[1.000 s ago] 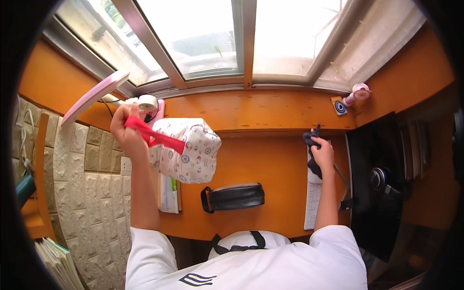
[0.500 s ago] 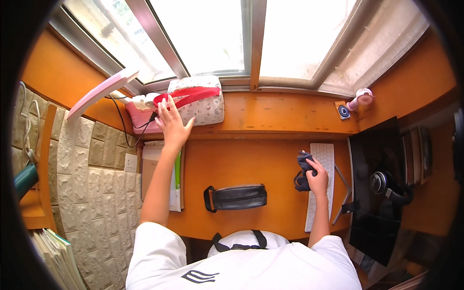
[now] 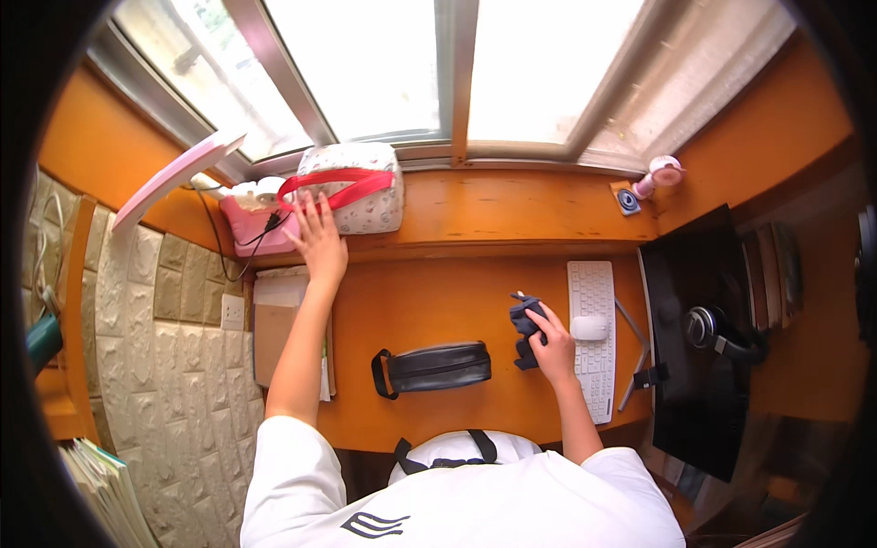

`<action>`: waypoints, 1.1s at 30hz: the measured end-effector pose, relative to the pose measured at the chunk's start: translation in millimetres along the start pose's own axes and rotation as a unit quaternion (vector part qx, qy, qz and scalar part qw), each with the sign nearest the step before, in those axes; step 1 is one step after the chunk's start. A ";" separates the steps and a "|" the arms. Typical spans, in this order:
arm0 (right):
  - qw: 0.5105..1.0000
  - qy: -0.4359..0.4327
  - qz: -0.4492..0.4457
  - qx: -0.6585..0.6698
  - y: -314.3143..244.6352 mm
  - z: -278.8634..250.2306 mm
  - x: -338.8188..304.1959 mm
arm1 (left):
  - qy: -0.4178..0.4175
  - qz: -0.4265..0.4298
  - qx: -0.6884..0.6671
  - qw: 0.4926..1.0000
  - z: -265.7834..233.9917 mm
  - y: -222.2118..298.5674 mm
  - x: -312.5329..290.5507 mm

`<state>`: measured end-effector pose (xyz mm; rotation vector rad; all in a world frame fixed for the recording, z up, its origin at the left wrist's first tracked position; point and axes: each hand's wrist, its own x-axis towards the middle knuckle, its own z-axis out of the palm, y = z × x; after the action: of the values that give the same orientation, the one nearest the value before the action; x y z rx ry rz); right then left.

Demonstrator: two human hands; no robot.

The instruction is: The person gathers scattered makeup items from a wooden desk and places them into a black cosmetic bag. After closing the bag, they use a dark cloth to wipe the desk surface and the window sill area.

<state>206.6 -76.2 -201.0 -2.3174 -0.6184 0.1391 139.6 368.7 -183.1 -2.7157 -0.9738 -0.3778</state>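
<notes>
so here the left hand (image 3: 318,236) is stretched out to the window ledge (image 3: 512,205) with fingers spread flat, palm resting against the near side of the patterned pouch with the red strap (image 3: 352,187). That grip isn't closed on anything, it's just a flat touch. The pouch sits up on the ledge right under the window, butted against the pink box (image 3: 251,224) to its left, with a black cable (image 3: 239,245) trailing off the box just beside the hand

right hand (image 3: 555,342) is down on the worktop (image 3: 429,306), grip pinched around a crumpled dark cloth (image 3: 525,329), just beside the white keyboard (image 3: 592,338) and the mouse (image 3: 589,327) sitting on it

my take on doing this bit well: if the pouch needs seating on the ledge, keep the palm flat and nudge from the side rather than from the top, it looks soft and would likely squash or roll. Watch the cable, a stray finger could snag it and drag the pink box along. The strap lies loose over the pouch, so better not hook it by accident

with the cloth, I'd keep it bunched tight so no corner drags over the keys. The black case (image 3: 431,367) in the middle of the worktop is well apart from both hands, no worry there
</notes>
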 end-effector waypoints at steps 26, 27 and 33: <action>0.973 -0.056 -0.201 0.098 -49.9 -34.3 -1.7 | -0.151 0.198 -0.381 0.890 -147.6 87.4 -167.5; 0.974 -0.040 -0.204 0.092 -56.7 -46.4 11.6 | -0.119 0.208 -0.380 0.893 -154.2 91.8 -151.9; 0.965 0.054 -0.240 0.092 -70.0 -60.5 120.4 | 0.053 0.234 -0.344 0.908 -149.9 121.9 -38.5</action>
<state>301.3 -13.6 -100.1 -1.9214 -1.0434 -0.1507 165.3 209.4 -70.0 -3.3569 -0.1198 -0.8917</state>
